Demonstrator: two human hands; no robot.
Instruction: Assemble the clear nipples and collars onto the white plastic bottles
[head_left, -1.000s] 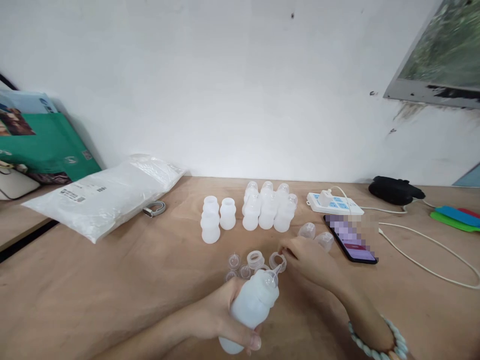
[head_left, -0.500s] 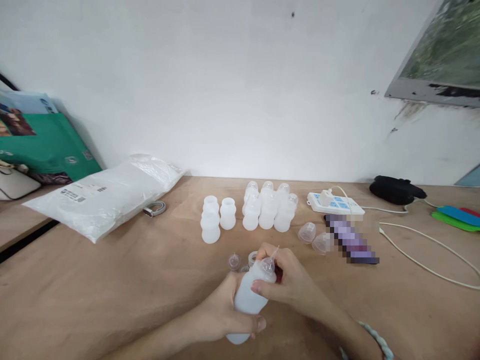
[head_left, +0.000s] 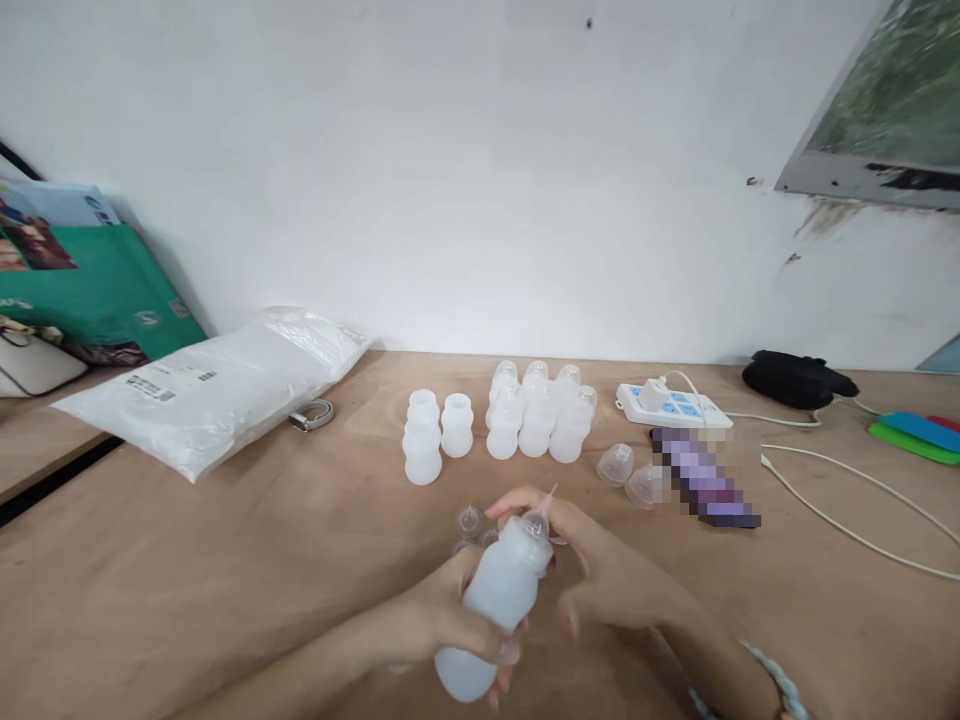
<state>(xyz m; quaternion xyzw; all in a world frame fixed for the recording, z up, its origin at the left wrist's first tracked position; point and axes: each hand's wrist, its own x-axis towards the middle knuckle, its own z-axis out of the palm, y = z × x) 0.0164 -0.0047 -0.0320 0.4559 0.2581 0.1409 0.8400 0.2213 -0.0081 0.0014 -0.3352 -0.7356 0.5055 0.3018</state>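
Observation:
My left hand point(head_left: 450, 625) is wrapped round a white translucent plastic bottle point(head_left: 495, 600), held tilted above the wooden table point(head_left: 225, 560). A clear teat sits on the bottle's neck point(head_left: 534, 525). My right hand point(head_left: 600, 570) is at the bottle's top, its fingers curled round the neck; I cannot tell whether it holds a ring there. Small clear teats point(head_left: 469, 520) lie on the table just behind the bottle.
Several assembled white bottles point(head_left: 536, 420) and two stacks of open bottles point(head_left: 439, 435) stand further back. Two clear caps point(head_left: 626, 475), a phone point(head_left: 705, 475), a power strip point(head_left: 667, 405) with cables, a white plastic bag point(head_left: 217, 385) and a green bag point(head_left: 82, 290) lie around.
My right hand picked a ring from the table, brought it to the bottle's neck and now turns around the top. The bottle has tilted a little in my left hand.

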